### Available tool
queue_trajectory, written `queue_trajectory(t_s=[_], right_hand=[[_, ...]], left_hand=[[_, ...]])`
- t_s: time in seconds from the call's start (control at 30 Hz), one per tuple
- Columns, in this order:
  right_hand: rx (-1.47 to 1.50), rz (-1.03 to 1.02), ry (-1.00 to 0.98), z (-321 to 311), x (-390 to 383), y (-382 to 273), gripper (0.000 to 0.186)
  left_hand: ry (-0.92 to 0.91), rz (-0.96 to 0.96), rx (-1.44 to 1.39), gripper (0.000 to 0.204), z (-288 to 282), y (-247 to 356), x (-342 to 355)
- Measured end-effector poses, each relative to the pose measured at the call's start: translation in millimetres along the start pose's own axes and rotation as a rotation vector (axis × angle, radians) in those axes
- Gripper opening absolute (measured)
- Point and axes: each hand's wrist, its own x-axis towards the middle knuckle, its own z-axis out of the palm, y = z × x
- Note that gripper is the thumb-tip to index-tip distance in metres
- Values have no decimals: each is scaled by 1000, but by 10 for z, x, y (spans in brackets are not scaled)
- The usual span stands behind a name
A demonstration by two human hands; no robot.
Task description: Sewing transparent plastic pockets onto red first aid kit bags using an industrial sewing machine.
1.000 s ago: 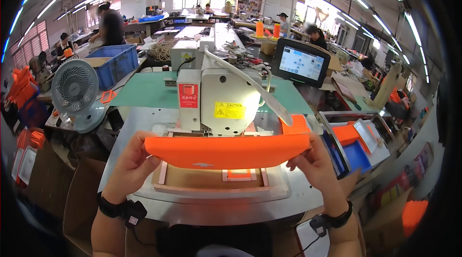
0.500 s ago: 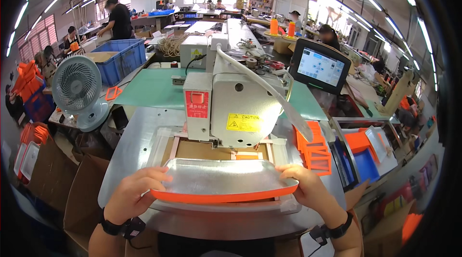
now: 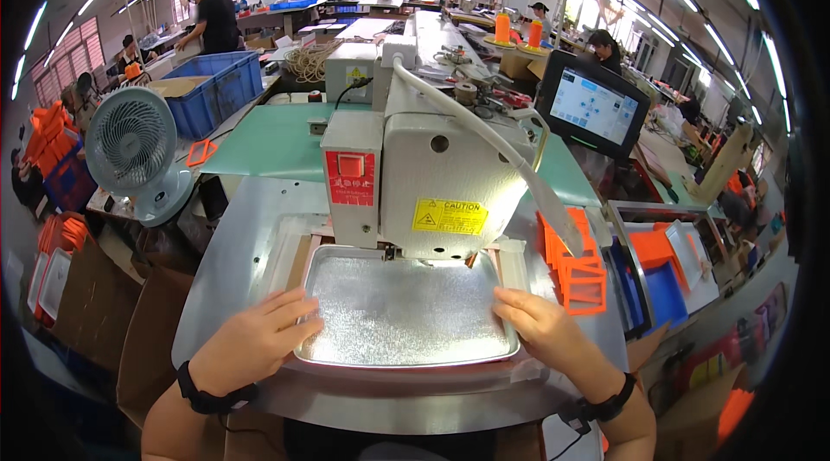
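A silver, foil-faced rectangular panel [image 3: 406,305] with rounded corners and a pale raised rim lies nearly flat in front of me. Its far edge reaches under the head of a large sewing machine [image 3: 454,171]. My left hand [image 3: 259,336] holds the panel's left edge, fingers bent over the rim. At the opposite edge, my right hand [image 3: 540,327] grips the right side with its fingers close together. Beneath the panel is a work frame [image 3: 512,267] on the steel bed, mostly hidden. The needle area is covered by the machine head.
Orange frame-shaped pieces [image 3: 581,279] lie right of the bed, beside a tray holding blue and orange parts [image 3: 661,275]. A touchscreen [image 3: 595,105] stands at the back right. On the left are a fan [image 3: 134,150], a blue crate [image 3: 220,89] and cardboard boxes [image 3: 156,349].
The panel has tipped from a raised tilt down to flat and slid farther under the machine head. Its orange edge no longer shows. Both hands stay at its sides.
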Motion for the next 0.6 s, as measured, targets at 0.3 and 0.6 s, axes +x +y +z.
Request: queue_trajectory(t_s=[0.3,0.6], right_hand=[[-67,-86,-52,37,74,17,38],[89,-45,-132,-24,49,69,42]], left_hand=[[-191,-75,-29,49,48,-88,76],[-141,38,-93,31,106,79,57]])
